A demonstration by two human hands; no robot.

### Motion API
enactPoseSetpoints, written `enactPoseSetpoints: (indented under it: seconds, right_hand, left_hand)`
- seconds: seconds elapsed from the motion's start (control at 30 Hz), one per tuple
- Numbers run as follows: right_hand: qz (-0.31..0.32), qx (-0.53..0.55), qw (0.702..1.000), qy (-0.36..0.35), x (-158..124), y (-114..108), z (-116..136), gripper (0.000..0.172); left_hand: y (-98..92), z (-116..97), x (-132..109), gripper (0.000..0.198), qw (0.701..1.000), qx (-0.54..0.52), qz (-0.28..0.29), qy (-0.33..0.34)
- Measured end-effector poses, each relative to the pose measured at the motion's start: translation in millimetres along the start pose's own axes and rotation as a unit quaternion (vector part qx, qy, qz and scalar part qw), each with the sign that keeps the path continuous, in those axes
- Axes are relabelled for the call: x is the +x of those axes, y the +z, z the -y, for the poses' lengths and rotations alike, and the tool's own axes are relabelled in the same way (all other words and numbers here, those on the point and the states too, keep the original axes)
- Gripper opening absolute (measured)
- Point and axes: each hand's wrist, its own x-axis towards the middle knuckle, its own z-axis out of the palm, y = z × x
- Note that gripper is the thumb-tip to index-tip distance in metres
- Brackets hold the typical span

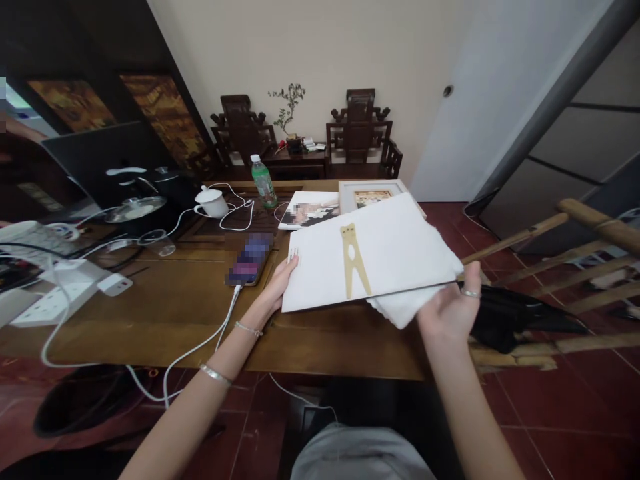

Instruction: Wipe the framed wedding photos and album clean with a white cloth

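Observation:
A flat white panel (320, 267) is held tilted above the table's front edge. On its upper face is a flat tan A-shaped piece (349, 250) with two legs, an oval hole and small ear-like tips. My left hand (283, 283) grips the panel's left edge, fingers on top. White tissue or thin cloth (404, 307) covers the panel's right edge and hangs below it. My right hand (453, 307) supports that corner through the white sheet, palm up and thumb raised. Some right-hand fingers are hidden beneath it.
Behind the panel lie a pale picture frame (349, 191) and a printed photo (290, 217). A charging phone (251, 260), green bottle (264, 182), lidded white cup (211, 202) and clear plastic cup (163, 243) are on the wooden table. Cables trail from a power strip (60, 297).

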Motion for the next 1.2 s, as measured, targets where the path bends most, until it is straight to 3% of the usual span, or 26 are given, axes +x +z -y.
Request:
enactPoseSetpoints:
  seconds: [0.1,0.23,0.37,0.43,0.5,0.6,0.7,0.77,0.87,1.07,1.13,1.2]
  right_hand:
    - [-0.028,-0.021,0.999,0.032,15.7,-31.2,4.0,0.052]
    - [-0.145,-0.028,0.989,0.017,38.2,-57.8,16.5,0.024]
    - [-0.185,-0.108,0.966,-0.147,53.3,-72.4,33.4,0.040]
    - [-0.179,-0.240,0.925,-0.234,55.5,-81.9,39.2,0.036]
    - [-0.119,-0.436,0.854,-0.258,53.4,-91.5,41.3,0.022]
    - [0.116,-0.641,0.713,-0.260,42.0,-95.8,34.8,0.022]
    - [0.346,-0.648,0.597,-0.323,24.4,-83.1,17.8,0.024]
    - [0.423,-0.639,0.543,-0.343,13.3,-71.9,5.2,0.034]
    - [0.450,-0.654,0.512,-0.329,2.9,-62.8,-7.9,0.040]
    - [0.456,-0.655,0.524,-0.297,3.8,-64.6,-13.4,0.031]
    - [0.458,-0.655,0.524,-0.295,6.0,-63.5,-15.0,0.031]
    - [0.457,-0.656,0.522,-0.298,7.8,-61.7,-17.2,0.031]
  left_hand:
    - [-0.4,1.3,1.4,0.029,1.000,0.005,0.008,0.018]
    - [-3.5,-1.1,2.2,0.031,1.000,0.017,0.006,0.012]
    - [-8.9,-4.4,2.9,0.033,1.000,0.027,0.007,0.005]
    - [-10.6,-3.8,4.0,0.033,0.999,0.037,0.011,0.011]
    - [-11.3,-2.1,5.4,0.032,0.999,0.049,0.011,0.016]
    - [-11.5,-0.3,7.0,0.032,0.998,0.061,0.012,0.010]
    - [-12.1,-0.4,7.7,0.033,0.998,0.069,0.012,-0.001]
    - [-12.3,-1.2,7.7,0.033,0.997,0.074,0.012,-0.006]
    - [-11.3,-3.7,6.3,0.033,0.996,0.089,0.002,-0.014]
    - [-9.8,-9.6,2.1,0.047,0.980,0.200,-0.009,0.010]
    - [-10.3,-9.8,1.8,0.054,0.958,0.278,-0.036,0.056]
    - [-10.3,-9.2,1.4,0.058,0.918,0.374,-0.071,0.109]
